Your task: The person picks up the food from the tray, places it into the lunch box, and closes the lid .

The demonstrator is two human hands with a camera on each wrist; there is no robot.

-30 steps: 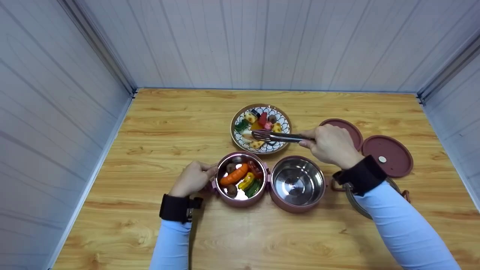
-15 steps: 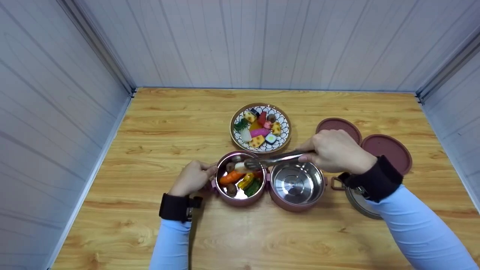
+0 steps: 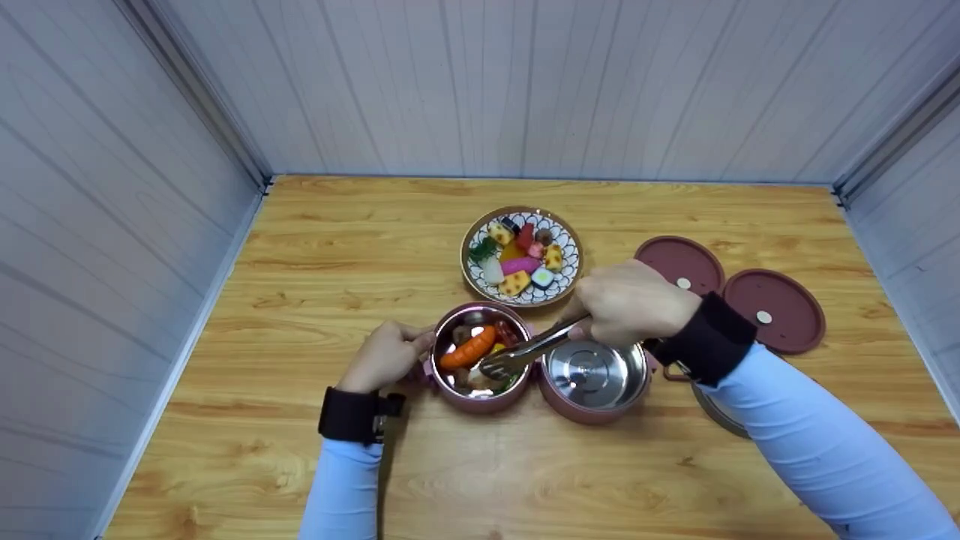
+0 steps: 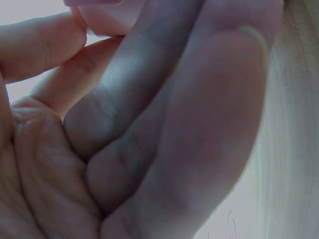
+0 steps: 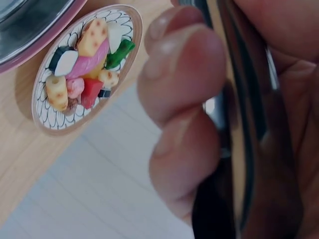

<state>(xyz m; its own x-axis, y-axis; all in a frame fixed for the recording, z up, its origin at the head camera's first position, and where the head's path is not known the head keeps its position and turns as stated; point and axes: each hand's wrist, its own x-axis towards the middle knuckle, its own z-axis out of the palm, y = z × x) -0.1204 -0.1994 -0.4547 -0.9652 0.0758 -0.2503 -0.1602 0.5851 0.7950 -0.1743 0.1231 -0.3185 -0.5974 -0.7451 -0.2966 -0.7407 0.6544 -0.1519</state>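
Note:
In the head view my left hand grips the left side of a pink steel-lined pot; the left wrist view shows curled fingers at its pink edge. Inside are an orange sausage, a red piece and brown balls. My right hand holds metal tongs by their dark handle, fingers wrapped round it in the right wrist view. The tips reach down into the pot, over a whitish piece and partly covering yellow and green pieces. A second pink pot, bare inside, stands alongside under the right hand.
Behind the pots, a patterned plate holds several toy foods, among them a pink piece and a sushi roll. Two dark red lids lie at right. A grey round lid or pan is partly hidden beneath the right forearm.
The tongs have gone from the plate down into the left pot, carrying a whitish piece. My right hand moved toward me, then left. The left hand stays at the pot.

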